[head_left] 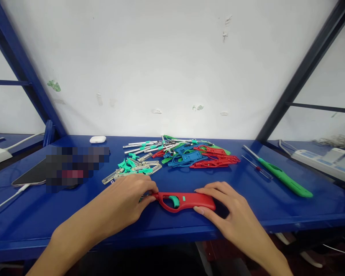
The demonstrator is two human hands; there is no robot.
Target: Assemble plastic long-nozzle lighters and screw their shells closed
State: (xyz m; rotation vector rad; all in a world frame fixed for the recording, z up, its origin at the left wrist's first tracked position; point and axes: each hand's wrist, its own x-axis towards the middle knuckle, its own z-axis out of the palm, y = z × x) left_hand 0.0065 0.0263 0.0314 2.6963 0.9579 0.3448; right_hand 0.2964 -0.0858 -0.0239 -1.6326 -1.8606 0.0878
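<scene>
A red lighter body [186,201] with a teal trigger lies flat near the front edge of the blue table [74,214]. My left hand [129,197] pinches its left, nozzle end, fingers closed there. My right hand [221,205] wraps round the handle end on the right, thumb under, fingers over the top. Behind the hands lies a pile of red, blue and green lighter shells [201,155], with several teal-and-metal inner tubes [135,163] to its left.
A finished green lighter [281,177] and a thin clear rod [257,167] lie to the right. A phone [31,174] with a white cable sits at left, a white earbud case [97,139] behind it. A power strip [324,161] is at far right. Blue frame posts flank the bench.
</scene>
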